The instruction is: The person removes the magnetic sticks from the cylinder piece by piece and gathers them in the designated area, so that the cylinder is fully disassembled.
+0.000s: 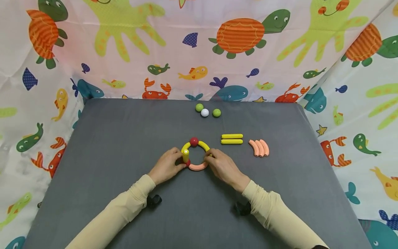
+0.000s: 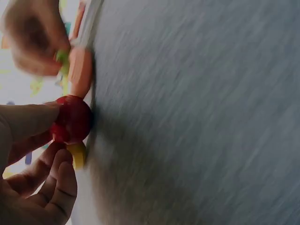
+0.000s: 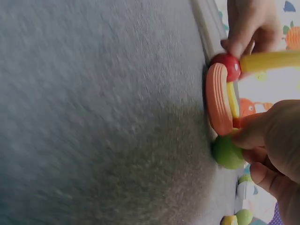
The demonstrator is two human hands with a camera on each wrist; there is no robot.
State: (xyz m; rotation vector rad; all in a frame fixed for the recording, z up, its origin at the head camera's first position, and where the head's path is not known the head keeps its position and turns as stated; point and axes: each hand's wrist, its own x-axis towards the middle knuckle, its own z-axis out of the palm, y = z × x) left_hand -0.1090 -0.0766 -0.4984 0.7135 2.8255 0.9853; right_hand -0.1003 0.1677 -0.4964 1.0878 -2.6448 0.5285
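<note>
A ring of toy pieces lies on the grey table, made of yellow curved sticks (image 1: 203, 145), a salmon curved stick (image 1: 198, 167) and balls. At its far side sits one red ball (image 1: 194, 141). My left hand (image 1: 166, 166) pinches another red ball (image 2: 72, 119) at the ring's near left. From that ball a yellow stick (image 1: 185, 156) stands upright. On the right, my right hand (image 1: 224, 168) holds a green ball (image 3: 228, 152) between thumb and fingers, touching the salmon stick's end. In the head view that green ball is hidden behind the hand.
Two straight yellow sticks (image 1: 231, 141) lie beyond the right hand, with several salmon curved sticks (image 1: 259, 148) to their right. Near the far edge rest a white ball (image 1: 205, 112) and two green balls (image 1: 216, 112). Printed cloth (image 1: 174, 41) surrounds the grey table (image 1: 124, 128).
</note>
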